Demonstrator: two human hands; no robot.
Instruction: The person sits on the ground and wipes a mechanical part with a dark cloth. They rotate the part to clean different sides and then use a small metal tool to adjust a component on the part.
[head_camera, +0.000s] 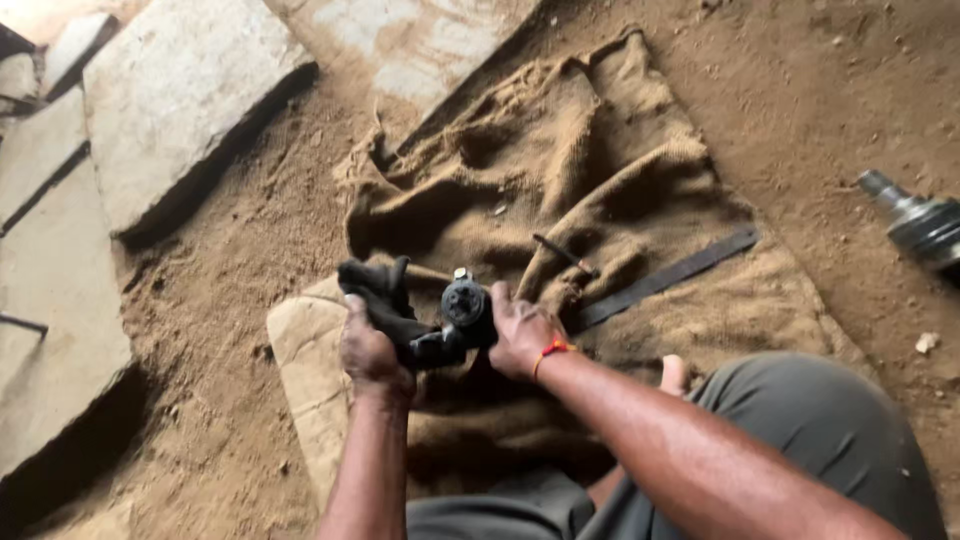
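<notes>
Head view looked down on a dirt floor (220, 300), with pale stone slabs (170, 90) lying along its left side and far edge. A large burlap sack (560, 170) was spread rumpled over the middle of the floor, its near edge running under the person's knees in grey-green trousers (800, 440). Near the right edge of the floor, off the sack, lay a grey metal joint (920, 222) with a stubby shaft, only partly in frame. On the right half of the sack a long flat dark metal strip (665, 278) lay at a slant, and a short thin rod (565, 256) lay just beside its near end, toward the middle of the sack.

Over the near left part of the sack, both hands held a black greasy part (440, 325): a round hub with a small pale tip at its top, and a dark rubbery piece flaring off to the left. The left hand (372, 352) was closed around the rubbery end; the right hand (520, 335), an orange thread at its wrist, was wrapped against the hub's right side. The part was lifted just above the sack, not resting on it as far as could be told.

Judged from this, the work was mid-way: the part was firmly in hand and being handled, while the strip and rod lay untouched, apart from both hands.
</notes>
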